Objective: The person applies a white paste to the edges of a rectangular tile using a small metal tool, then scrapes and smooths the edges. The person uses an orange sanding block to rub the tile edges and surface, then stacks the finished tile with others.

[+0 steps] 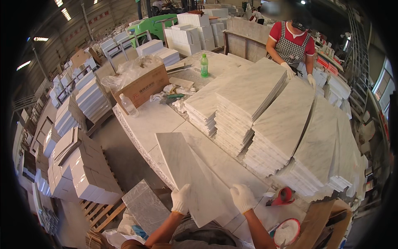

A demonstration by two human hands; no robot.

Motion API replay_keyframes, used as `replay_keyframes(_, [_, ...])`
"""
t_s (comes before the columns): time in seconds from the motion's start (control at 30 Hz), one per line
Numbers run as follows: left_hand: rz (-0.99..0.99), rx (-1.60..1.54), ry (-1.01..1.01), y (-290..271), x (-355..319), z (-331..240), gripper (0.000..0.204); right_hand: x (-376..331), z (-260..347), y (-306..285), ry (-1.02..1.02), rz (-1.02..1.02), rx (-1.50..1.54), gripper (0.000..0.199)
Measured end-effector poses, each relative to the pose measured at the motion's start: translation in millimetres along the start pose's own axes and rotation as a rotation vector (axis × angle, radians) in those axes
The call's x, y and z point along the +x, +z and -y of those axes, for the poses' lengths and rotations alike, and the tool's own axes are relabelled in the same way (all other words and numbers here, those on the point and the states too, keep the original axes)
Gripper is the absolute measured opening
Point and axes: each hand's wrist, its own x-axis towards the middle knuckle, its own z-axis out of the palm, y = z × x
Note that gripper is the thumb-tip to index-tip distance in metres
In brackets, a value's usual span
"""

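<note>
A long white marble slab [182, 170] with grey veins stands tilted up in front of me, its near end close to my body. My left hand [181, 199], in a white glove, is closed on the slab's left edge. My right hand [243, 198], also gloved, is beside the slab on the right, its fingers loosely bent and apart from the slab's edge. Another pale slab [215, 186] lies partly hidden under the tilted one. Both rest over a stone-topped work table [145, 122].
Stacked marble slabs [244, 95] cover the table's right side, where a co-worker [292, 43] in white gloves touches them. A cardboard box [145, 87], a clear bottle [129, 105] and a green bottle [204, 66] stand farther off. A red cup [283, 196] and white bucket [287, 232] are at near right.
</note>
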Motion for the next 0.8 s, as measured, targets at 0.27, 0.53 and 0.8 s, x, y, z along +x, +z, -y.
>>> replay_keyframes(0.27, [0.161,0.129,0.284,-49,39,-101,0.037,-10,1,38,-0.099,-0.151,-0.127,0.032])
replay_keyframes(0.53, [0.344,0.188,0.273,-29,69,-182,0.053,-7,5,76,-0.062,-0.268,-0.243,0.032])
replay_keyframes(0.8, [0.448,0.202,0.089,23,165,-234,0.048,-3,11,73,-0.039,-0.273,-0.312,0.028])
